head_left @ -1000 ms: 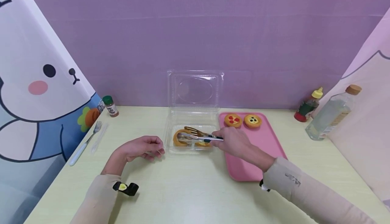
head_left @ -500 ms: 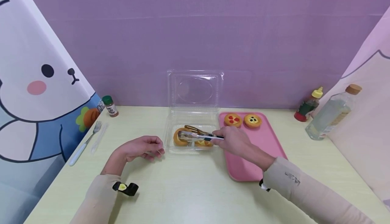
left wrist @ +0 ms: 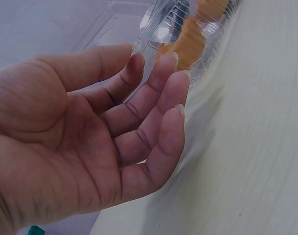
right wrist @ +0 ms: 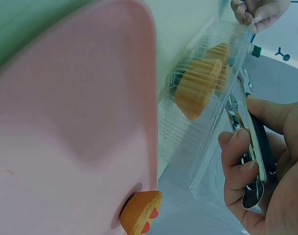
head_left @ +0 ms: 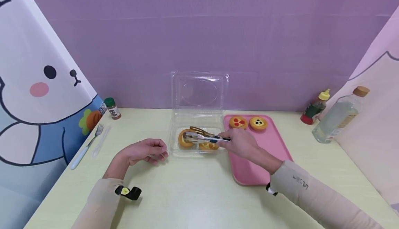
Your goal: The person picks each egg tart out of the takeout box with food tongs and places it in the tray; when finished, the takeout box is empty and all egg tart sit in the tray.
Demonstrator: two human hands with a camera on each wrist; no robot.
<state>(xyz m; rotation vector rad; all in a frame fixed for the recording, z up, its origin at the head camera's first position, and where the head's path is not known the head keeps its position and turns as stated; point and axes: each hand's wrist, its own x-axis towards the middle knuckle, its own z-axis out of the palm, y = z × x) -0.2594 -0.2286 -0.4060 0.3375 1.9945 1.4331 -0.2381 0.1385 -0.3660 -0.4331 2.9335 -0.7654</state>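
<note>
My right hand (head_left: 241, 143) grips metal tongs (head_left: 207, 139), whose ends are over a clear plastic box (head_left: 174, 152) with its lid (head_left: 199, 92) standing up behind. Inside the box are a round tart (head_left: 184, 142) at the left and another tart (head_left: 208, 146) beside it. The right wrist view shows the fingers (right wrist: 235, 159) and thumb around the tongs' handle, with a tart (right wrist: 197, 88) seen through the box wall. Just left of the box, my left hand (head_left: 144, 151) holds nothing, its fingers loosely curved in the left wrist view.
A pink tray (head_left: 252, 173) on the right bears a red-topped tart (head_left: 238, 122) and a tart with dark dots (head_left: 258, 123). Farther right stand a sauce bottle (head_left: 314, 109) and a clear bottle (head_left: 336, 120). At left are a green-capped jar (head_left: 113, 109), a fork (head_left: 85, 149) and clear plastic cutlery (head_left: 101, 142).
The tongs have lifted slightly off the tarts and shifted a little, so more of the right-hand tart shows. The left hand has stayed still.
</note>
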